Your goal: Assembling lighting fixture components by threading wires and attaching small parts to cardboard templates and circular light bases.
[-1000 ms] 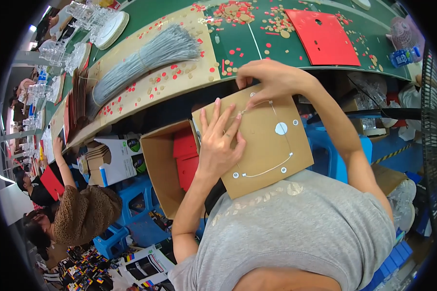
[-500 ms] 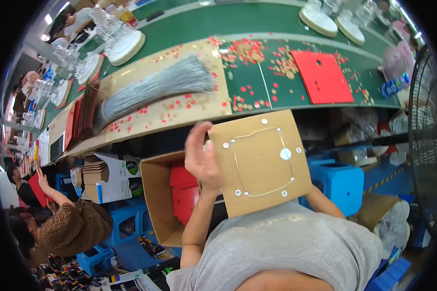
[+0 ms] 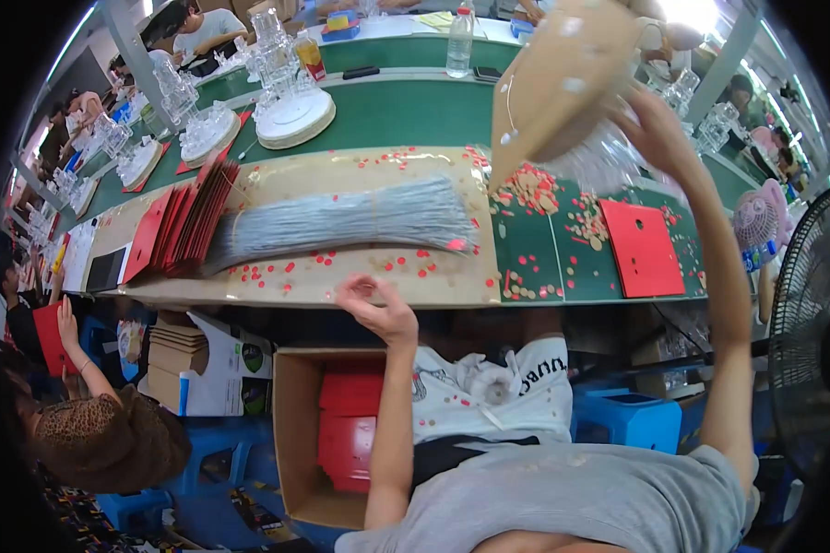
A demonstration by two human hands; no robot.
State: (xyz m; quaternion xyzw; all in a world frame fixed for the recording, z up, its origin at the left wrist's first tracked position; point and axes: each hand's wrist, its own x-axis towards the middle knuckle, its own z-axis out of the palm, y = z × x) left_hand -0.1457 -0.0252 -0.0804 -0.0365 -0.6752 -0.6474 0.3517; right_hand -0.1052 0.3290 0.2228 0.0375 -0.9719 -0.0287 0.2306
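My right hand (image 3: 655, 131) is raised above the table at the upper right, gripping the edge of a brown cardboard panel (image 3: 549, 88). The panel is tilted and blurred by motion; white round fasteners and a thin wire show on its face. Below it, clear plastic pieces (image 3: 599, 161) show, smeared, and I cannot make out their shape. My left hand (image 3: 378, 311) hovers in front of the table's near edge with loosely curled fingers, holding nothing. A long bundle of thin silvery ties (image 3: 350, 219) lies on the table beyond it.
Red cards (image 3: 171, 230) stand stacked at the left; another red card (image 3: 643, 249) lies at right among red and tan discs (image 3: 530, 189). Clear plastic assemblies on white round bases (image 3: 295, 118) stand behind. A cardboard box (image 3: 300, 442) holds red pieces below. A black fan (image 3: 812, 350) stands at right.
The cardboard panel has gone from in front of my chest up and away over the table in my right hand. My left hand has let go of it. The view has also shifted.
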